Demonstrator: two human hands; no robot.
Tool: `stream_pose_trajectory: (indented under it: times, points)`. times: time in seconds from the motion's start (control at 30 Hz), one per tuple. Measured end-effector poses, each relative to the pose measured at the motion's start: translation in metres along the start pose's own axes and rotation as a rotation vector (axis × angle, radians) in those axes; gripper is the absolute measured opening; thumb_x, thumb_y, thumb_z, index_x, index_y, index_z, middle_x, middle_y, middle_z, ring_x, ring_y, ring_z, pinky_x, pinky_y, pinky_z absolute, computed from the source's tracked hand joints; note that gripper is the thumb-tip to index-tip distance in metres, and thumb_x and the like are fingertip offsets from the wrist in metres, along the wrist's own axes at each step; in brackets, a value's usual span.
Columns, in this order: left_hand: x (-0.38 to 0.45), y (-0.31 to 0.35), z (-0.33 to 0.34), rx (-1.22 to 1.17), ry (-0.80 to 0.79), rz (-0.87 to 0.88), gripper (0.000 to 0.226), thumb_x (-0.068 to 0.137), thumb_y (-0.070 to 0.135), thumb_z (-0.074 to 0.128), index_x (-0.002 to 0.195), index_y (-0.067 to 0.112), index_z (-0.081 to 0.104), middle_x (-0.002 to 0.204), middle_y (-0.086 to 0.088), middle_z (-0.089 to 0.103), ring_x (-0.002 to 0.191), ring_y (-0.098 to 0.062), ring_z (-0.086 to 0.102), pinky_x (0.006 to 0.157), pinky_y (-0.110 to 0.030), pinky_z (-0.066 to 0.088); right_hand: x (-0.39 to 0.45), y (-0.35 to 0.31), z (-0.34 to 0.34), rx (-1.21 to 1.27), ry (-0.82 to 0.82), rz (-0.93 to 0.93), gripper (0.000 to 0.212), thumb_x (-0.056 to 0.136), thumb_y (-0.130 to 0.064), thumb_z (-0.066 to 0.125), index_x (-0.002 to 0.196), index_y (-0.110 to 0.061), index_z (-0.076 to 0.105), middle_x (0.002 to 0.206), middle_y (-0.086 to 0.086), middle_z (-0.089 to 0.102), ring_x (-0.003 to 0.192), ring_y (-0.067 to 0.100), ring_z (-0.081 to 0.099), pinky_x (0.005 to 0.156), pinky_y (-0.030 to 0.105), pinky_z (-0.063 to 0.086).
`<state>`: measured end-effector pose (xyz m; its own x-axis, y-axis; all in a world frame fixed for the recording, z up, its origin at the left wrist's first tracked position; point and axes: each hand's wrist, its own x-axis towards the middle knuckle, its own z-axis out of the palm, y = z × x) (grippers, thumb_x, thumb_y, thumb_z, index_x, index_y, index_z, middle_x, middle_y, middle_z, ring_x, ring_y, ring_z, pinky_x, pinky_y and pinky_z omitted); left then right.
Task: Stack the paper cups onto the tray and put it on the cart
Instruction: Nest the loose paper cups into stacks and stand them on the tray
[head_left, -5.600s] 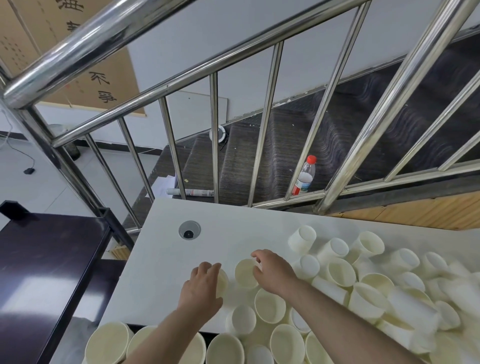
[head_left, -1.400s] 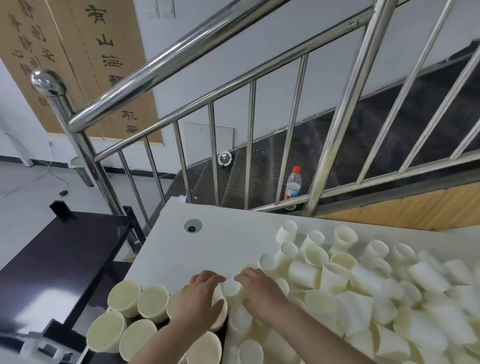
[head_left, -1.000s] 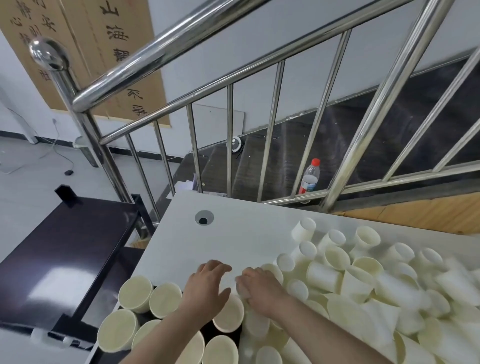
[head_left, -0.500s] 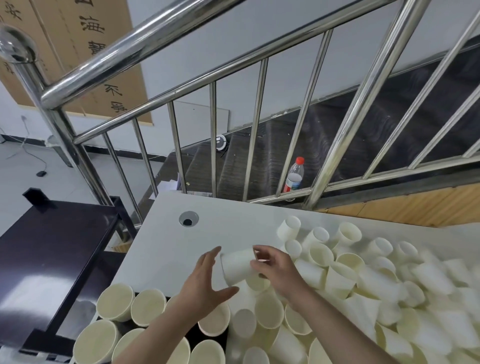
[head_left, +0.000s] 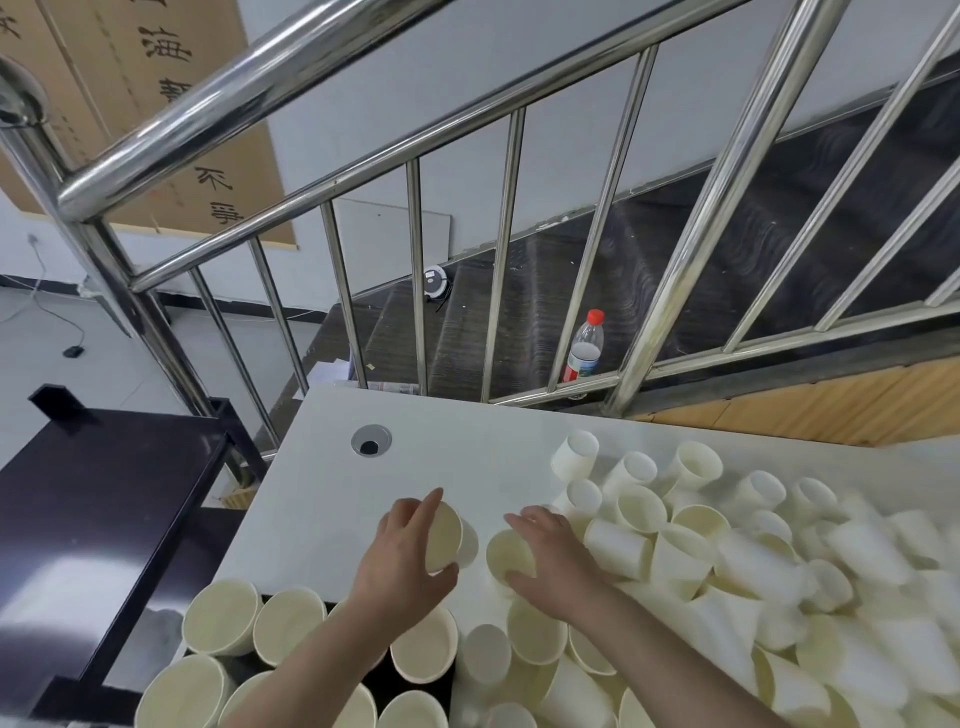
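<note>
My left hand (head_left: 402, 561) grips a white paper cup (head_left: 448, 538) above the white table (head_left: 415, 467), its mouth turned toward me. My right hand (head_left: 550, 561) grips a second cup (head_left: 509, 553) just to the right, mouth also facing me. A large heap of loose paper cups (head_left: 727, 561) covers the right half of the table. Several upright cups (head_left: 223, 618) stand close together on a dark tray (head_left: 387, 680) at the near left, mostly hidden under them and my forearm. The dark cart (head_left: 98, 519) stands left of the table.
A steel stair railing (head_left: 509, 244) runs behind the table. A plastic bottle with a red cap (head_left: 586, 345) stands on the stairs beyond it. A round cable hole (head_left: 370, 440) sits in the table's far left part.
Half a second ago both hands held one cup between them. Now the left hand holds a cup alone, and the right hand has dropped onto a second cup lower on the table.
</note>
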<state>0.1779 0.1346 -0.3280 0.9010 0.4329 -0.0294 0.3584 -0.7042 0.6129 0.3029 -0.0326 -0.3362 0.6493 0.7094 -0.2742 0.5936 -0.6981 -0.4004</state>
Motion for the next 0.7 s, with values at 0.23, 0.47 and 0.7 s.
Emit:
stream_pose_trajectory:
  times: [0.23, 0.47, 0.7]
  points:
    - [-0.002, -0.001, 0.003, 0.076, 0.009, 0.042, 0.082, 0.079, 0.029, 0.064, 0.148, 0.029, 0.019, 0.133, 0.006, 0.036, 0.121, -0.017, 0.039, 0.079, -0.026, 0.048, 0.018, -0.010, 0.014, -0.265, -0.165, -0.034, 0.070, 0.089, -0.024, 0.057, 0.151, -0.023, 0.024, 0.154, 0.003, 0.021, 0.139, 0.026, 0.024, 0.106, 0.037, 0.038]
    - [-0.016, -0.002, -0.009, 0.023, 0.057, 0.051, 0.082, 0.078, 0.029, 0.067, 0.147, 0.028, 0.024, 0.132, 0.007, 0.038, 0.120, -0.017, 0.040, 0.083, -0.027, 0.048, 0.014, -0.008, 0.017, -0.153, -0.109, -0.058, 0.070, 0.085, -0.019, 0.058, 0.149, -0.024, 0.030, 0.146, -0.001, 0.030, 0.132, 0.022, 0.031, 0.101, 0.033, 0.041]
    - [-0.044, -0.004, -0.027, -0.033, 0.121, 0.012, 0.082, 0.077, 0.035, 0.070, 0.146, 0.029, 0.026, 0.129, 0.010, 0.037, 0.114, -0.014, 0.046, 0.083, -0.022, 0.043, -0.019, -0.025, -0.010, 0.045, 0.158, -0.179, 0.067, 0.082, -0.025, 0.062, 0.144, -0.031, 0.038, 0.140, -0.010, 0.032, 0.132, 0.012, 0.028, 0.098, 0.026, 0.043]
